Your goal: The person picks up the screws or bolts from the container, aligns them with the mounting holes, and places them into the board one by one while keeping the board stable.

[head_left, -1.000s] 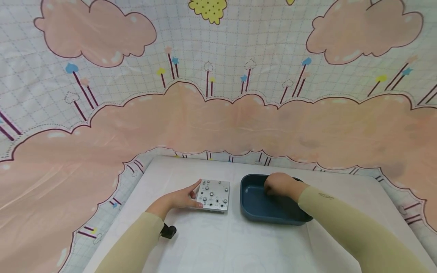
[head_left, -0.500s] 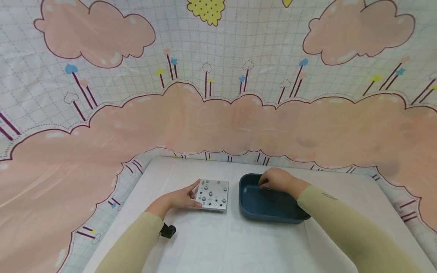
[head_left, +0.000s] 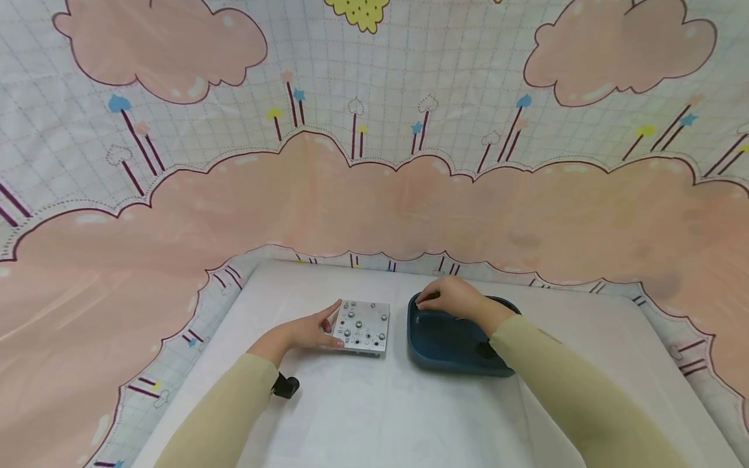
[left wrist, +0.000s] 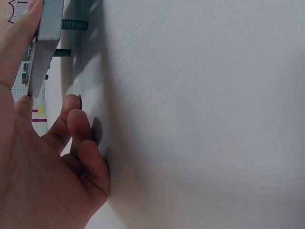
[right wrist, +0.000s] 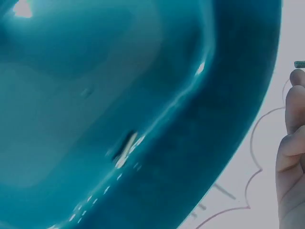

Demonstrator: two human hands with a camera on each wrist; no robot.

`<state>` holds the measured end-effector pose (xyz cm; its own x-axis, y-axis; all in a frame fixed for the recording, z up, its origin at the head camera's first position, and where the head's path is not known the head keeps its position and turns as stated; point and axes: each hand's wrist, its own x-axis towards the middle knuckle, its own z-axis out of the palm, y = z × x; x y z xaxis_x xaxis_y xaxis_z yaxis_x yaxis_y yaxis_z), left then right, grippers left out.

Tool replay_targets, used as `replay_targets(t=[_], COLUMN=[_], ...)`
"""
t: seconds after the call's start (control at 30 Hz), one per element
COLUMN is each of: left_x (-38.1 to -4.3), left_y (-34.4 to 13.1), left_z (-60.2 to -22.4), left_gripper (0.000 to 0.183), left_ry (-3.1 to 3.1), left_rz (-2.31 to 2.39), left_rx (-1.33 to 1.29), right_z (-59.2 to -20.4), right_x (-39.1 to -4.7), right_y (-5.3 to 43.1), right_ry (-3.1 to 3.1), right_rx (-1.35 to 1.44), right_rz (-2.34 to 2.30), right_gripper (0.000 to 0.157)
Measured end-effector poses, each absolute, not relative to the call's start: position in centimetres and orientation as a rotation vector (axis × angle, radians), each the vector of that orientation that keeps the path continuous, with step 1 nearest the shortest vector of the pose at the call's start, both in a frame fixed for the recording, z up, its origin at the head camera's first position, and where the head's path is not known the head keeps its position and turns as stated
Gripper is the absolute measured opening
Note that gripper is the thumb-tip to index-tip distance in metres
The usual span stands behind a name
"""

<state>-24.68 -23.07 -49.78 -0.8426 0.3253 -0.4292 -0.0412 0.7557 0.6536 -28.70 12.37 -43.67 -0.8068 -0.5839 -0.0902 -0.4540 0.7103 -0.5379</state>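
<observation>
A square metal plate [head_left: 367, 313] dotted with screws and holes stands at the left of the table. My left hand [head_left: 304, 331] grips its left edge between thumb and index finger. In the left wrist view, threaded screw ends [left wrist: 75, 25] stick out from the plate's underside, and the other fingers curl loosely below it. Over the left back rim of a dark blue tray [head_left: 418, 354], my right hand [head_left: 456, 299] pinches a small screw [right wrist: 299, 64], of which the right wrist view shows just the threaded end. A short metal pin [right wrist: 126, 150] lies inside the tray along its wall.
Both things stand on a white-covered table [head_left: 363, 416], the tray close to the plate's right. A patterned curtain [head_left: 374, 208] hangs behind the table. The left wrist carries a small black device [head_left: 285, 386].
My right hand has risen from inside the tray and moved left to its back left rim, with the screw between its fingers. The left hand keeps its grip on the plate.
</observation>
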Motion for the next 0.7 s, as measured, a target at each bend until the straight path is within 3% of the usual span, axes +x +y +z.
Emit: replay_targets(t=[0.7], left_x=[-25.0], left_y=[-23.1], left_z=[-50.2], left_gripper=[0.112], left_ry=[2.422], left_rz=[0.918], left_rx=[0.208], right_z=[-44.7], right_x=[-28.6], right_y=[2.8], right_ry=[2.496], right_rx=[-0.789], right_rz=[-0.865], right_gripper=[0.016])
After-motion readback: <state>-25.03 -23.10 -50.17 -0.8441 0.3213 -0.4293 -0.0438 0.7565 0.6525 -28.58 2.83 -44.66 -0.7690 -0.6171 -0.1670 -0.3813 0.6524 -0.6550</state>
